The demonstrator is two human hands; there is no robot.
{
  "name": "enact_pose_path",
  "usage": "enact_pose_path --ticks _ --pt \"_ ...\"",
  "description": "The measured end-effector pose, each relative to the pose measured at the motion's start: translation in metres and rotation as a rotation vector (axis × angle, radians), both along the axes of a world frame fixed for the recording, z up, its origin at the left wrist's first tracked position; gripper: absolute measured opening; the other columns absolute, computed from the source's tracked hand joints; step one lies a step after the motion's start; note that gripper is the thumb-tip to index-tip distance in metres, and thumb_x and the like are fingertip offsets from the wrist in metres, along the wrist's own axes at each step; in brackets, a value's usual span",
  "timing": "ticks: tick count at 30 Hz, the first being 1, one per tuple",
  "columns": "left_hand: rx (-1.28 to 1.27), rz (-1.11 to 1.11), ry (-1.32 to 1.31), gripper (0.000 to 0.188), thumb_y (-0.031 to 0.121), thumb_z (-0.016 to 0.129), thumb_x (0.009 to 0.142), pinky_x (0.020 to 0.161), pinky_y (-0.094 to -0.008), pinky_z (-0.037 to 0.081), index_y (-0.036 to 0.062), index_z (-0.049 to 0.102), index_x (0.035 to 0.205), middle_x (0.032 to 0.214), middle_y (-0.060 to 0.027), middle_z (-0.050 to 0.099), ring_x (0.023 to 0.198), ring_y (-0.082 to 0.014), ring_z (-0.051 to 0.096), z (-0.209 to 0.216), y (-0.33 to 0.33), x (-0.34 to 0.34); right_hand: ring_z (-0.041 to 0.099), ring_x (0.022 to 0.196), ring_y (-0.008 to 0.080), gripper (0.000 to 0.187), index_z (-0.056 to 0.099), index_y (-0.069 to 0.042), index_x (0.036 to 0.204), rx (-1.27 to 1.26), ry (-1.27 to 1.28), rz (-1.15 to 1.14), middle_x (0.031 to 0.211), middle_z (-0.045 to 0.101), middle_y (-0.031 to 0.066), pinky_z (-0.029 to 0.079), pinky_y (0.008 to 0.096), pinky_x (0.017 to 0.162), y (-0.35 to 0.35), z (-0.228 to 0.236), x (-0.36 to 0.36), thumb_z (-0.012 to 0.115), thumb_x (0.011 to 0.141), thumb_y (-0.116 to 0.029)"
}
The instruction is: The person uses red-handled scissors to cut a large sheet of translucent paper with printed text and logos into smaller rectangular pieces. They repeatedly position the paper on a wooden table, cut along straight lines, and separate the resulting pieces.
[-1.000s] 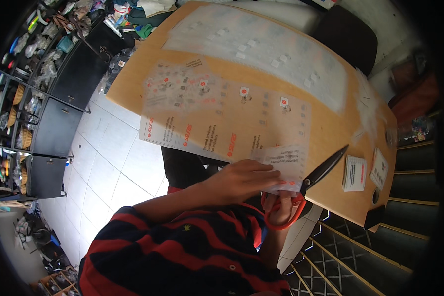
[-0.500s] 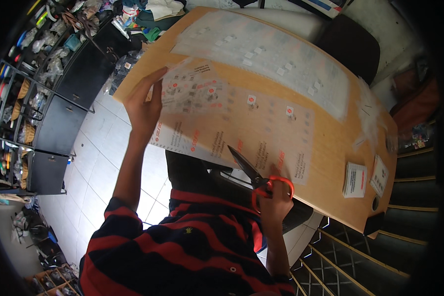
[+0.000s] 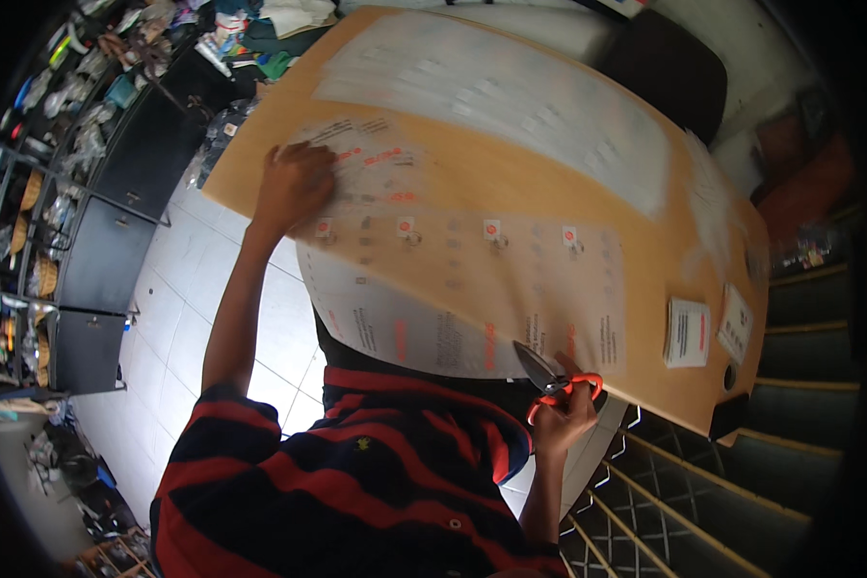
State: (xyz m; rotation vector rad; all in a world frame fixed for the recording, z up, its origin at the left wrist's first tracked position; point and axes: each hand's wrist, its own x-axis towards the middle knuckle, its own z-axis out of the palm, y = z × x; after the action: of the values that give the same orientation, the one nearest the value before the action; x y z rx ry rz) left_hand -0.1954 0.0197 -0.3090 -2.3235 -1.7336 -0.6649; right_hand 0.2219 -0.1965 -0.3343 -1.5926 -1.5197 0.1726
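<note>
My right hand (image 3: 566,420) grips red-handled scissors (image 3: 539,370) by the loops, at the table's near edge. The blades point up and left, over the lower right part of a large clear plastic sheet (image 3: 424,289). This sheet bears grey and red print and a row of small white labels; its lower left part bows out past the table edge. My left hand (image 3: 299,185) is lowered with curled fingers beside overlapping clear printed pieces (image 3: 395,173). It is blurred, and what its fingertips hold is hidden.
A long stack of whitish plastic sheets (image 3: 491,96) lies across the far side of the wooden table (image 3: 250,144). At the right are two card stacks (image 3: 688,333) (image 3: 735,323) and whitish film scraps (image 3: 711,212). A dark chair (image 3: 667,77) stands behind; crowded shelves (image 3: 19,241) line the left.
My left hand has come down toward the clear pieces, its fingers curling. My right hand has moved the scissors right and nearer to me. The large sheet has shifted and bows over the near edge.
</note>
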Motion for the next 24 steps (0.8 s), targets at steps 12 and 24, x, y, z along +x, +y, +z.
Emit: enact_pose_path --ticks 12,24 --pt "-0.314 -0.435 -0.052 0.081 0.051 0.077 0.069 0.099 -0.0506 0.039 0.0075 0.053 0.134 0.127 -0.0170 0.050 0.121 -0.0389 0.048 0.017 -0.018 0.195 0.057 0.056 0.0152 0.028 0.063 0.000 0.092 -0.080 0.171 -0.008 0.096 0.073 0.0106 0.044 0.0241 0.053 -0.002 -0.009 -0.008 0.065 0.065 0.010" --pt "-0.493 -0.403 0.093 0.083 0.038 0.088 0.059 0.092 -0.0475 0.043 0.0071 0.053 0.128 0.121 -0.0171 0.057 0.118 -0.0382 0.052 0.021 0.020 0.229 0.043 0.057 0.0044 0.054 0.066 0.000 0.121 -0.161 0.220 -0.002 0.074 0.056 0.0003 0.037 0.0177 0.056 -0.004 -0.006 -0.012 0.068 0.068 0.011"
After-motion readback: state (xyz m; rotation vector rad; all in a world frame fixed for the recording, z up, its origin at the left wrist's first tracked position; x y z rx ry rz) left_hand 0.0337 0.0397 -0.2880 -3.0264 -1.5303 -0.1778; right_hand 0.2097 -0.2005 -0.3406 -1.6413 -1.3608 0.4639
